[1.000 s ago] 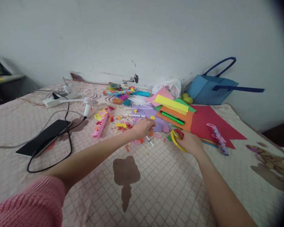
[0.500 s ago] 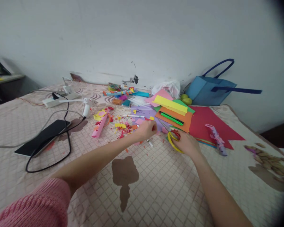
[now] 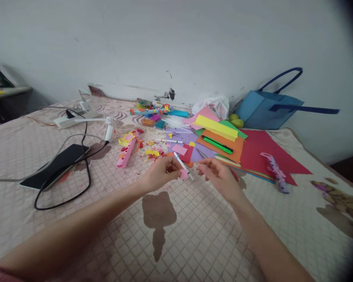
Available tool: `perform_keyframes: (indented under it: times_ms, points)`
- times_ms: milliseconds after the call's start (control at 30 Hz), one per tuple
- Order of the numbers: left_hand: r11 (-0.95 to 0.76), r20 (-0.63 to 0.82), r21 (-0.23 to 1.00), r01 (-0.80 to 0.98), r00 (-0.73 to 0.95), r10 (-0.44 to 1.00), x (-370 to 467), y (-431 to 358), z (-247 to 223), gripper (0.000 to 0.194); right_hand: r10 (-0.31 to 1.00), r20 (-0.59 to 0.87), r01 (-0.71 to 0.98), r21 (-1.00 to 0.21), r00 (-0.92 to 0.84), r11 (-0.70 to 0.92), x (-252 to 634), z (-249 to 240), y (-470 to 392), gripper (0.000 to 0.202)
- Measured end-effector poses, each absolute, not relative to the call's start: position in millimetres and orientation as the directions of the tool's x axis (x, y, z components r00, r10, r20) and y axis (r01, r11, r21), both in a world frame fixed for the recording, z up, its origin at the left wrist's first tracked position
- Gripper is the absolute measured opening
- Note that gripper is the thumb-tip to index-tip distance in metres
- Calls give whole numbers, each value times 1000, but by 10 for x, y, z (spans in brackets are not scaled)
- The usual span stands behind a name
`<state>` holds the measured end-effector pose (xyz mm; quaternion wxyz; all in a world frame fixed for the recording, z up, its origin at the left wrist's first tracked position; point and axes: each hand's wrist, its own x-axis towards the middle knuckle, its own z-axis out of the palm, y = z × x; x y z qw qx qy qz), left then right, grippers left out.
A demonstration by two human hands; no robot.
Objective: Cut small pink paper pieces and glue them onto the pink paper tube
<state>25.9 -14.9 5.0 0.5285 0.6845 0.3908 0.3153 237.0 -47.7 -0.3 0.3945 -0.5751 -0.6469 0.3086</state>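
Note:
My left hand point(image 3: 160, 173) pinches a small pink paper piece point(image 3: 184, 174) between thumb and fingers, just above the cloth. Facing it, my right hand point(image 3: 219, 177) has its fingers curled and fingertips close together; whatever may be in them is too small to make out. Behind and under that hand lie the scissors point(image 3: 202, 154), mostly hidden, with a blade tip and a bit of red handle showing. A white pen point(image 3: 180, 160) lies behind the pink piece. Beyond it are a pink paper rectangle point(image 3: 179, 149) and a red paper piece point(image 3: 188, 153).
Coloured paper sheets point(image 3: 260, 150) with a green cutter point(image 3: 217, 144) lie at right. Paper scraps point(image 3: 153, 152) and a pink paper roll point(image 3: 127, 153) are left of centre. A white glue gun point(image 3: 109, 130), black cable and black tablet-like slab point(image 3: 54, 166) sit farther left. A blue bag point(image 3: 269, 109) stands behind.
My right hand has let go of the scissors, which now lie on the table. My left hand has come nearer and left, now with the pink piece. The view has shifted slightly.

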Motion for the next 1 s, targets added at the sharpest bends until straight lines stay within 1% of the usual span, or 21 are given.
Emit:
perform_keyframes:
  times_ms: [33, 100, 167, 267, 333, 400, 533, 633, 800, 867, 1000]
  points:
    - [-175, 50, 962, 208, 498, 866, 259, -181, 39, 8, 990, 114, 368, -919, -88, 138, 2263, -13, -509, 26]
    - [-227, 94, 951, 212, 502, 860, 267, -223, 19, 7, 988, 74, 192, -976, -137, 100, 2098, -55, -560, 25]
    - [-245, 112, 948, 202, 509, 853, 275, -243, 9, 8, 989, 49, 88, -994, -142, 62, 2009, -104, -587, 22]
    - [-263, 157, 955, 140, 511, 845, 268, -268, 16, 8, 993, 26, 4, -1000, -112, 26, 1972, -143, -594, 20]
    - [-305, 212, 945, 117, 489, 846, 250, -305, 25, 9, 996, 38, -23, -999, -78, 36, 1968, -144, -597, 20]
    - [-375, 263, 913, 162, 469, 843, 227, -364, 26, 13, 997, 53, -30, -998, -62, 51, 1959, -140, -606, 20]
    - [-526, 349, 816, 239, 522, 779, 197, -480, -12, 23, 992, 48, -51, -998, -113, 43, 1919, -150, -644, 17]
    - [-593, 394, 764, 254, 544, 741, 193, -502, -44, 22, 990, 33, -79, -997, -136, 23, 1892, -158, -668, 16]
    - [-581, 382, 772, 256, 543, 748, 184, -472, -74, 26, 991, -3, -80, -997, -135, -14, 1860, -147, -691, 13]
    - [-569, 374, 782, 254, 540, 754, 178, -468, -87, 26, 989, 10, -70, -998, -145, 0, 1851, -141, -699, 10]
    - [-505, 336, 828, 242, 507, 794, 172, -473, -110, 19, 986, 51, -37, -998, -157, 46, 1855, -142, -712, 2]
